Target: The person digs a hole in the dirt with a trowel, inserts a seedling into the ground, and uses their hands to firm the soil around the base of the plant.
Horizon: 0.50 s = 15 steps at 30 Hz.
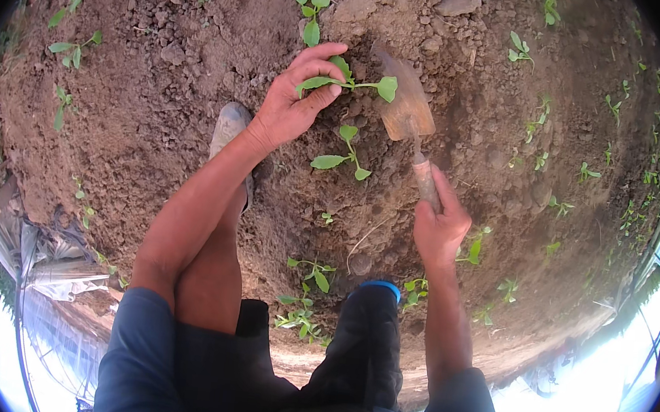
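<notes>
Between the thumb and fingers of my left hand (pixel 299 96) is a green seedling (pixel 371 85), its leaves spreading out past the fingertips. My right hand (pixel 442 217) grips the worn handle of a rusty hand trowel (pixel 406 100). The trowel's blade points away from me and meets the brown soil just right of the held seedling, its tip partly hidden in shade. A second seedling (pixel 346 157) stands in the soil nearer to me, below my left hand. Another seedling (pixel 312 16) grows just beyond my left fingers.
Several small plants (pixel 302 310) grow near my knees, and more seedlings (pixel 534 124) run in rows at the right. My shoe (pixel 231 125) rests on the soil beneath my left forearm. Clear plastic sheeting (pixel 61 269) lies at the left edge. A flat clod (pixel 460 3) lies at the far side.
</notes>
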Each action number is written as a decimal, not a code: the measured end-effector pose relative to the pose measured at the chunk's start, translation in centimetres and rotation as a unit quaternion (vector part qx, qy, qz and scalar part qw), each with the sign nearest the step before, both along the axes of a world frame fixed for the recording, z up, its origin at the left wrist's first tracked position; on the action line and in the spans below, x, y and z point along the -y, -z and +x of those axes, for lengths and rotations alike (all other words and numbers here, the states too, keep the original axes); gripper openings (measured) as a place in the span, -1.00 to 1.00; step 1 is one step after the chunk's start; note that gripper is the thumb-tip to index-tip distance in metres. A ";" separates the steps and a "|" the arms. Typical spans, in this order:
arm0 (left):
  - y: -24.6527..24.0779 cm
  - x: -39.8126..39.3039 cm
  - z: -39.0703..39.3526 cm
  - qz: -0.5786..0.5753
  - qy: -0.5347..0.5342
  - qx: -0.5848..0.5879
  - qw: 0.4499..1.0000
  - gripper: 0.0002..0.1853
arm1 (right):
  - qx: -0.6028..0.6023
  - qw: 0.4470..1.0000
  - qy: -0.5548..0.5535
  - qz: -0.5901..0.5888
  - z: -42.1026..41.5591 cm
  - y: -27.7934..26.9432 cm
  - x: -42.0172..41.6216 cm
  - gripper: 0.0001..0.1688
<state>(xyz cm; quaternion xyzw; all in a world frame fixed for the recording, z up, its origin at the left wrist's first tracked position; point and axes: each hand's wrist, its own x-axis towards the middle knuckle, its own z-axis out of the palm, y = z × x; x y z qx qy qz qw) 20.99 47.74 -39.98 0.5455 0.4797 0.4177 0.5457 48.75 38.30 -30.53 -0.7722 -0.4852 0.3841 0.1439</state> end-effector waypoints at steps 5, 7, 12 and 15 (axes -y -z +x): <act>-0.1 -0.1 0.1 0.005 0.010 0.002 1.000 -0.81 | -0.019 0.998 -0.017 0.061 0.6 1.0 0.2 -0.37; -0.1 -0.1 0.1 0.015 0.010 -0.005 1.000 -0.80 | -0.022 0.999 0.004 0.025 0.1 0.6 -0.3 -0.36; 0.0 -0.2 0.2 0.013 0.009 -0.008 1.000 -0.81 | -0.073 0.995 0.028 0.060 0.3 1.5 0.0 -0.35; 0.0 -0.2 0.2 0.018 0.009 -0.011 1.000 -0.80 | -0.174 0.976 0.126 -0.024 0.5 1.7 0.4 -0.35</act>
